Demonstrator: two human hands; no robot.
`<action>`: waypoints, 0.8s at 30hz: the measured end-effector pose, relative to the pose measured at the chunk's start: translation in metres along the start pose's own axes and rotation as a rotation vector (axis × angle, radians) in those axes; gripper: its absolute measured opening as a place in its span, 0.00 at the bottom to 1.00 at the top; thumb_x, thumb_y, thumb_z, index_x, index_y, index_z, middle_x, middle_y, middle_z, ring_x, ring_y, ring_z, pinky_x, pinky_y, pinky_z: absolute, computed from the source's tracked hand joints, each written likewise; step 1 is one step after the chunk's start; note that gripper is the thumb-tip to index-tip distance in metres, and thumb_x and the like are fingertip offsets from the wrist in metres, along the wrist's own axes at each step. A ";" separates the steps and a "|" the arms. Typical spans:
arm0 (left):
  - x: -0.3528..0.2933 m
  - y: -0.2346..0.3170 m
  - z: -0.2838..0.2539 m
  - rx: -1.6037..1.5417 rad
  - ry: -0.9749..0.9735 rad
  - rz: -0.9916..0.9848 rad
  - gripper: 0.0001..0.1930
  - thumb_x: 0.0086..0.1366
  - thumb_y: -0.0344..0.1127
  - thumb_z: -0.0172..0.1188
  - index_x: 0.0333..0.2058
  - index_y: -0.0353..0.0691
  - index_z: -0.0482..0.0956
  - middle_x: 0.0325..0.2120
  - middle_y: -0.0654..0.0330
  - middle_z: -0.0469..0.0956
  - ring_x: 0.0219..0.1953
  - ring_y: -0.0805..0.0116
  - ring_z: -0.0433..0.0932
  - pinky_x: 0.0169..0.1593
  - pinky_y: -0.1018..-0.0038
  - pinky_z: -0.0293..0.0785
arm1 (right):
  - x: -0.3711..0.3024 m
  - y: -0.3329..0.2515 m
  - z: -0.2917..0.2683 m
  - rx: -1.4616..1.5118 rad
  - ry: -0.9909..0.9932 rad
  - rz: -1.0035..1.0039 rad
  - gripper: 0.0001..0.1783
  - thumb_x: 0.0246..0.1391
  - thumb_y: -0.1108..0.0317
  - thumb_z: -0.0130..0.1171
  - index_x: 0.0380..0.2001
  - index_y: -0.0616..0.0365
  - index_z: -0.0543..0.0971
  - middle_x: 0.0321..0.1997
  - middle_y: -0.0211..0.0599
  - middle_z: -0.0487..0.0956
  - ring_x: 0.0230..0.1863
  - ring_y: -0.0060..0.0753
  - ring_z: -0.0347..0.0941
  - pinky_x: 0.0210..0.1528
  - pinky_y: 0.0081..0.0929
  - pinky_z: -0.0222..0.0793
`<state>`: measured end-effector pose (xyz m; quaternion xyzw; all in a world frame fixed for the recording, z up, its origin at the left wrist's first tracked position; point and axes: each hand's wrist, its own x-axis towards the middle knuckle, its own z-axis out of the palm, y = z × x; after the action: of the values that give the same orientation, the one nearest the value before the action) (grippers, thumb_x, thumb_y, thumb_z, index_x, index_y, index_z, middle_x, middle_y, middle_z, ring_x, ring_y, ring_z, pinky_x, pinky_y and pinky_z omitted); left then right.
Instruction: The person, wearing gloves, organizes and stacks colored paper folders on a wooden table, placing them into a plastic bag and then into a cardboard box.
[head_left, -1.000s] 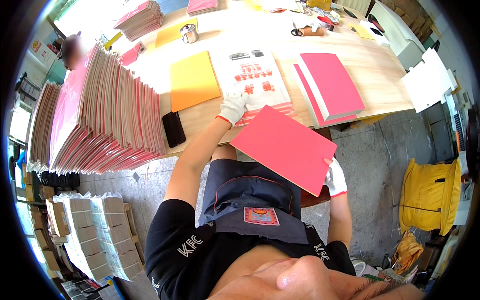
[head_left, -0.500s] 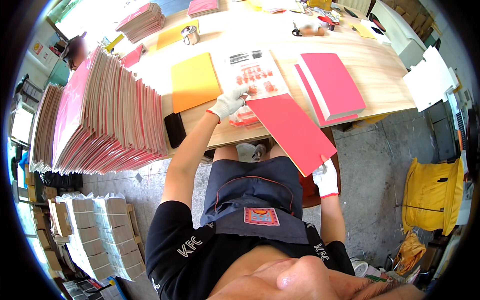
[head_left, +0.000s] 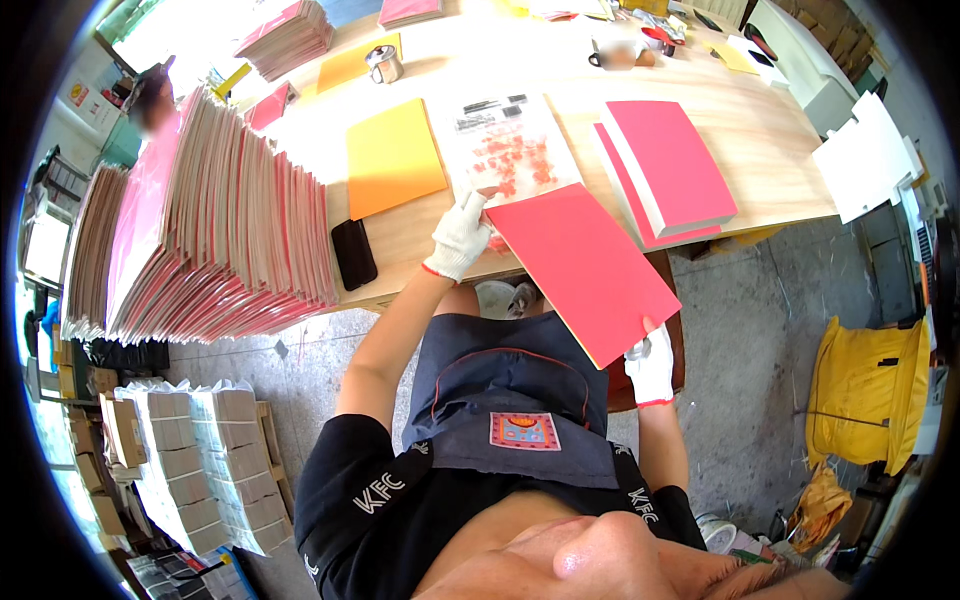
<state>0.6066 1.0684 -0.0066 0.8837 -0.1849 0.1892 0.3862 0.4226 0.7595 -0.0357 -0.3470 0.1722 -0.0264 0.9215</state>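
Observation:
A pink-red card sheet [head_left: 588, 272] with a thin yellow edge slants above my lap and the table's front edge. My left hand [head_left: 462, 236], in a white glove with bare fingertips, pinches its far left corner. At the near right corner, my right hand [head_left: 650, 364] grips it in a similar glove, thumb on top. Beyond the card lies a white sheet with red and black marks [head_left: 515, 150], partly covered by it. To its left are yellow-orange sheets [head_left: 396, 157]; to its right sits a thick stack of pink-covered paper [head_left: 672, 165].
A tall row of pink and white booklets [head_left: 220, 230] fills the table's left, with a black phone [head_left: 353, 254] beside it. Farther back stands a metal mug [head_left: 384, 64]. Wrapped paper bundles [head_left: 195, 460] stand on the floor at left, a yellow bag [head_left: 865, 392] at right. Another person is at far left.
The pink-red card has turned so that more of its face shows, and its near edge is lower. My left hand has come slightly nearer; both hands keep hold of it.

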 end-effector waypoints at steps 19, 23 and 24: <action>-0.107 0.059 0.146 -1.750 0.336 -1.098 0.19 0.64 0.27 0.52 0.54 0.41 0.66 0.42 0.58 0.74 0.35 0.71 0.77 0.38 0.73 0.77 | -0.054 0.034 0.026 -0.348 0.113 0.213 0.16 0.63 0.66 0.48 0.52 0.58 0.67 0.34 0.39 0.78 0.26 0.33 0.77 0.24 0.28 0.74; -0.160 0.047 0.150 -1.513 0.161 -1.078 0.16 0.66 0.32 0.51 0.52 0.40 0.68 0.42 0.59 0.74 0.35 0.70 0.77 0.38 0.74 0.77 | -0.017 0.081 0.027 -0.065 0.085 0.280 0.18 0.63 0.68 0.47 0.55 0.59 0.65 0.44 0.42 0.74 0.37 0.37 0.76 0.36 0.34 0.78; -0.168 0.041 0.151 -1.422 0.097 -1.058 0.15 0.67 0.33 0.51 0.52 0.39 0.68 0.42 0.59 0.75 0.35 0.70 0.77 0.38 0.74 0.77 | 0.004 0.095 0.022 0.043 -0.027 0.237 0.21 0.62 0.69 0.48 0.57 0.60 0.63 0.49 0.44 0.72 0.43 0.40 0.74 0.43 0.35 0.77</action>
<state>0.4718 0.9589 -0.1566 0.3954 0.1904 -0.1367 0.8881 0.4273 0.8448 -0.0837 -0.3047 0.1990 0.0839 0.9277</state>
